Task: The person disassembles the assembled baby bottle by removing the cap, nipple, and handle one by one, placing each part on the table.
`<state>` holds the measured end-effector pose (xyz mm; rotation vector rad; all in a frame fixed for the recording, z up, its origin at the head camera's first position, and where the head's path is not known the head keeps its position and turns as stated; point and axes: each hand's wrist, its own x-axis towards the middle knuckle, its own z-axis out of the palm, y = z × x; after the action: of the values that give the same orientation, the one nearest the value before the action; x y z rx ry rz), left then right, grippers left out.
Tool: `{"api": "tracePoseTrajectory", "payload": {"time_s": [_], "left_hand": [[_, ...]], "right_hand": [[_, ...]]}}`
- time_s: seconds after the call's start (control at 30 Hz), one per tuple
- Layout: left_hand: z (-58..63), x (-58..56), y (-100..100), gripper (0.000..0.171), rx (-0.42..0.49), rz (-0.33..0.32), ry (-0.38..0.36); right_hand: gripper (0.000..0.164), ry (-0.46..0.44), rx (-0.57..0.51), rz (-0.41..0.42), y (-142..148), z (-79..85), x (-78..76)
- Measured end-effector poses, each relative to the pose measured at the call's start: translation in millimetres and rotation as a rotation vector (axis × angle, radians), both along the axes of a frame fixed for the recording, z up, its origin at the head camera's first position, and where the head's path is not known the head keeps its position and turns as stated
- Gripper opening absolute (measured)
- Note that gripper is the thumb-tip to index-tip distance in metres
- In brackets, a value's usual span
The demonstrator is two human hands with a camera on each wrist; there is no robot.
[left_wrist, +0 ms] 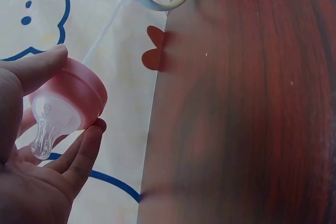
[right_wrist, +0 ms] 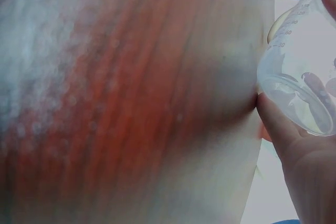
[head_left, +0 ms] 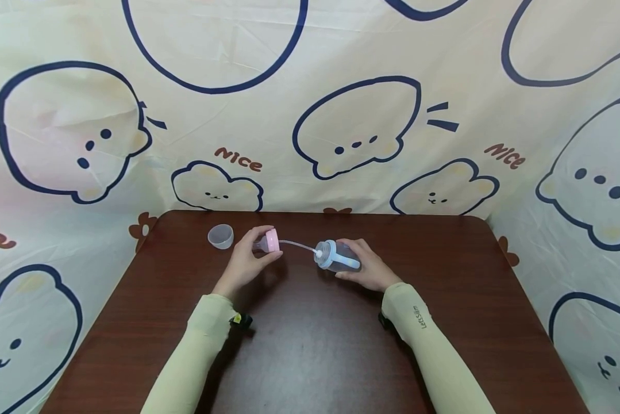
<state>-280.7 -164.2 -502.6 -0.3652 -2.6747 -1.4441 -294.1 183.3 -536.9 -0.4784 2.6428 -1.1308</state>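
My left hand (head_left: pixel 245 260) pinches a pink collar (head_left: pixel 272 240) by its rim. A clear nipple (left_wrist: pixel 48 121) sticks out of the collar on the palm side. From the collar's other side a thin straw (head_left: pixel 297 245) runs right into the mouth of a baby bottle (head_left: pixel 343 253). My right hand (head_left: pixel 370 265) grips this clear bottle round its body, tilted with its mouth toward the left. A light blue ring with handles (head_left: pixel 330 255) sits round the bottle's neck. In the right wrist view, measuring marks show on the bottle body (right_wrist: pixel 299 61).
A clear cup-shaped cap (head_left: pixel 220 236) lies on the brown table (head_left: pixel 310 345), left of the left hand near the back edge. A printed cloth (head_left: pixel 268 126) with cartoon outlines hangs behind the table and at both sides.
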Motion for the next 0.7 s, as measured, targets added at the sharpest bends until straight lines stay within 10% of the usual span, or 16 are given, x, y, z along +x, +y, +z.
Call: {"api": "tracePoseTrajectory", "payload": {"time_s": [0.7], "left_hand": [[-2.8,2.3,-12,0.068,0.005,0.011,-0.008]], "right_hand": [[0.083,-0.006,0.007,-0.008,-1,2.7,2.0]]}}
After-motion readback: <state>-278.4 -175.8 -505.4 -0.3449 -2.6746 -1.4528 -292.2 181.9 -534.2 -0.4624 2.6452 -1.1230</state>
